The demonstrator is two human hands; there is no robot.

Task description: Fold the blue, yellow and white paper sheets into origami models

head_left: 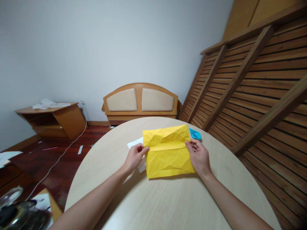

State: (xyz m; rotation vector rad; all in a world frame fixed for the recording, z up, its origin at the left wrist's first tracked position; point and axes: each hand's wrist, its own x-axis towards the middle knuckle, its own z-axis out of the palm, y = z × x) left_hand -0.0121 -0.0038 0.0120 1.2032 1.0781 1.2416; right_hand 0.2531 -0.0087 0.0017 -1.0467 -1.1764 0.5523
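Note:
A creased yellow paper sheet [168,151] lies on the round pale wooden table [168,204], its far part folded up along a horizontal crease. My left hand [134,157] pinches the sheet's left edge at the crease. My right hand [198,156] holds the right edge at the same height. A white paper [134,143] lies partly under the yellow sheet and my left hand. A small blue folded paper [195,134] rests just beyond my right hand.
A slatted wooden bed frame [251,89] leans along the right. A wooden headboard with beige panels [140,102] stands behind the table. A low wooden cabinet [55,119] sits at the left, with a white cable [59,156] across the red floor.

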